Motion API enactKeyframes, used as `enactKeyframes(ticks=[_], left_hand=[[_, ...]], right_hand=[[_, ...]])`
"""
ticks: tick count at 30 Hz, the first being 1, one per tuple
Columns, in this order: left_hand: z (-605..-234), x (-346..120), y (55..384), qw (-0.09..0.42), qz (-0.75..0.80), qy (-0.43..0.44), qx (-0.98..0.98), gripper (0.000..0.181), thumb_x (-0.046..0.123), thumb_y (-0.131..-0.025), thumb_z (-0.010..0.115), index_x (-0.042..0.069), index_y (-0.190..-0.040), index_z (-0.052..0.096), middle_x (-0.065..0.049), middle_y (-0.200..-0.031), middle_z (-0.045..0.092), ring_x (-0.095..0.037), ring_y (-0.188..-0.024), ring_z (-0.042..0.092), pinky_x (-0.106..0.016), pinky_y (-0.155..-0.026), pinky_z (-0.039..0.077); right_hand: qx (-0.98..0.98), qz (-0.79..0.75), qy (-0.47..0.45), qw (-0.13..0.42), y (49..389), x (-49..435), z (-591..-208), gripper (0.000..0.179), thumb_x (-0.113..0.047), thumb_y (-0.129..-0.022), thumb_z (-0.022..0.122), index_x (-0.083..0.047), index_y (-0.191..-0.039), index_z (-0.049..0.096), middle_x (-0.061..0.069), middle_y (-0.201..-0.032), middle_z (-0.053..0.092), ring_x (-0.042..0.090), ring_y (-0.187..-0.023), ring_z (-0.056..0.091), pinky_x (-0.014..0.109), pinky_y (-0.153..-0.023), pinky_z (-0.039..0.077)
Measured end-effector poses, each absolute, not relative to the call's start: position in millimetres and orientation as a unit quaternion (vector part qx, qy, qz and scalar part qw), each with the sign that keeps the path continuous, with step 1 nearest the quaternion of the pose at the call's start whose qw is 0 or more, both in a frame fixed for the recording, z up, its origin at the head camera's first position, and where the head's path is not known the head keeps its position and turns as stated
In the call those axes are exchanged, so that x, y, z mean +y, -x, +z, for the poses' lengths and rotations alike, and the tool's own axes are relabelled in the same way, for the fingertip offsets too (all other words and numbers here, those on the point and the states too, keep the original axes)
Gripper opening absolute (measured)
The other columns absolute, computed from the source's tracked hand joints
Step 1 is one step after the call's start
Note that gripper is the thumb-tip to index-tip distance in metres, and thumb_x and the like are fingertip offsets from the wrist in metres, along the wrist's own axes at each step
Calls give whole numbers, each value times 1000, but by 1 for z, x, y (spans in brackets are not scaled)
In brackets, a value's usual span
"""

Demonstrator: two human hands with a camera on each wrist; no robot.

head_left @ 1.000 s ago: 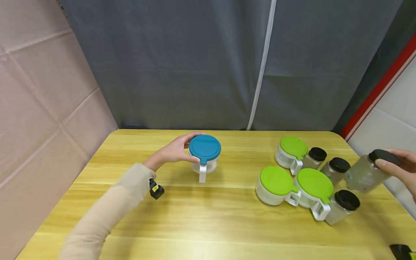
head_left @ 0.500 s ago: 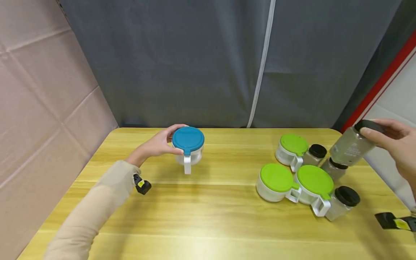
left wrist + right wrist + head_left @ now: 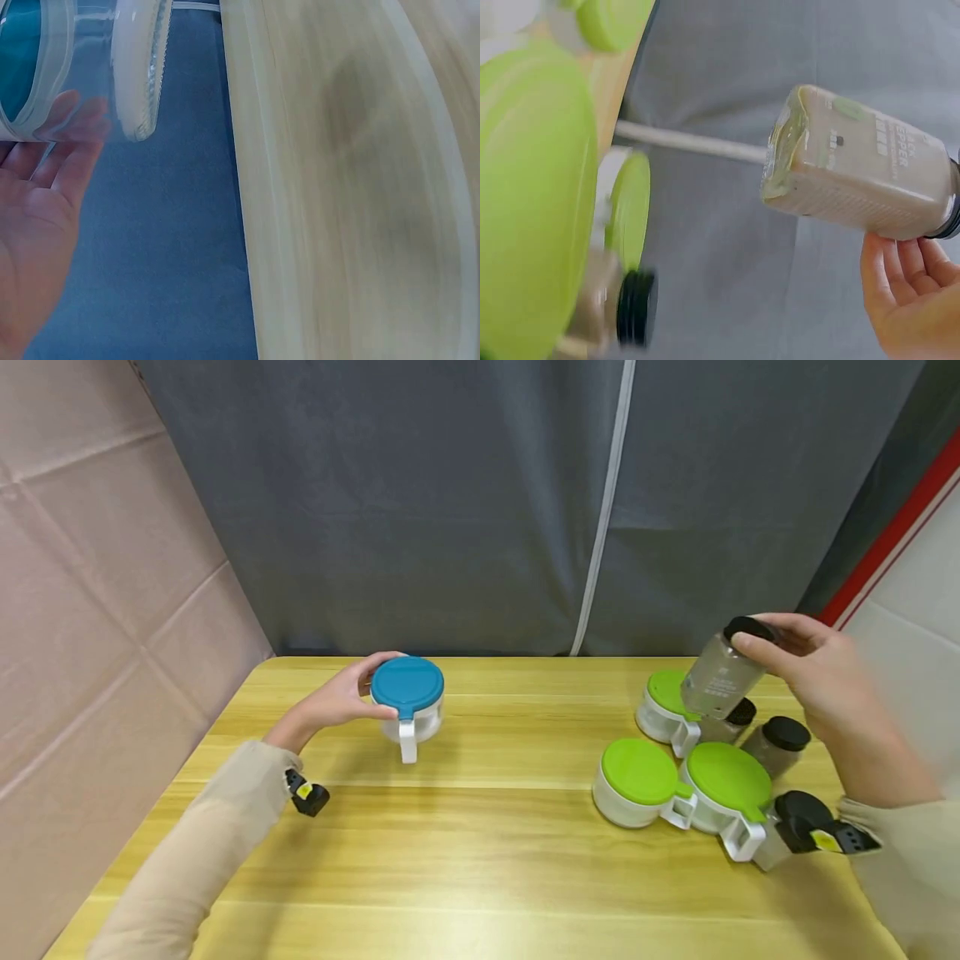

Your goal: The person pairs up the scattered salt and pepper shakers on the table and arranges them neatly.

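Showing black-capped jar (image 3: 870, 165) base (image 3: 784, 150): right wrist only.

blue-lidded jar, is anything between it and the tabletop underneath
Nothing visible: the left hand holds the blue-lidded jar above the wood-grain tabletop, and the left wrist view shows only grey curtain behind the gap between its base and the wood. The nearest green-lidded jar stands apart, off to the right.
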State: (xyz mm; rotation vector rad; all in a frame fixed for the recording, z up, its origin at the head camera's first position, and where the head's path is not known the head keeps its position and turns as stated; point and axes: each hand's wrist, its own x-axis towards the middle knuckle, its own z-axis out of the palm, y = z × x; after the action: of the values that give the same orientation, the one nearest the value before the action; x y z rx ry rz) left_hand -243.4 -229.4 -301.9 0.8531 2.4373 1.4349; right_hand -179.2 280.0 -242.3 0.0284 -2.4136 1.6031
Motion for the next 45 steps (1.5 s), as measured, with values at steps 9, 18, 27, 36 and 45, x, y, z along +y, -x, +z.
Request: enactKeyframes(ticks=[9, 18, 27, 36, 45], left_hand=[[-309, -237, 240, 93, 489, -273, 823, 78, 9, -73, 72, 2, -136, 26, -16, -129, 37, -28, -112, 40, -44, -94, 33], [-317, -235, 237, 107, 500, -269, 816, 80, 13, -73, 73, 1, -136, 25, -17, -131, 34, -30, -114, 38, -45, -94, 31], [-327, -226, 237, 119, 513, -276, 804, 82, 16, -73, 74, 0, -136, 24, -19, -130, 35, -31, -113, 39, -44, -93, 33], [-338, -218, 235, 129, 518, -273, 800, 84, 18, -71, 75, 2, -136, 25, -18, -130, 36, -30, -113, 39, -43, -94, 33], [-351, -210, 236, 127, 515, -274, 802, 85, 20, -71, 75, 1, -137, 24, -18, -131, 36, -30, -115, 38, -44, -94, 33]], right_hand=[[-844, 524, -19, 112, 182, 231, -247, 39, -35, -81, 63, -16, -113, 52, -2, -98, 47, 12, -87, 41, 19, -67, 36], [-839, 535, -48, 87, 182, 190, -259, 48, -38, -78, 65, -11, -116, 51, 1, -105, 48, 16, -96, 41, 30, -78, 33], [-835, 539, -89, 67, 181, 155, -275, 51, -31, -78, 67, -2, -117, 50, 10, -105, 54, 17, -96, 47, 26, -77, 39], [-821, 560, -105, 49, 179, 126, -296, 49, -29, -74, 71, -4, -113, 53, 10, -105, 54, 22, -98, 49, 35, -78, 43], [-820, 565, -87, 32, 183, 103, -320, 51, -28, -71, 74, -4, -112, 54, 11, -105, 55, 23, -98, 50, 35, -79, 43]])
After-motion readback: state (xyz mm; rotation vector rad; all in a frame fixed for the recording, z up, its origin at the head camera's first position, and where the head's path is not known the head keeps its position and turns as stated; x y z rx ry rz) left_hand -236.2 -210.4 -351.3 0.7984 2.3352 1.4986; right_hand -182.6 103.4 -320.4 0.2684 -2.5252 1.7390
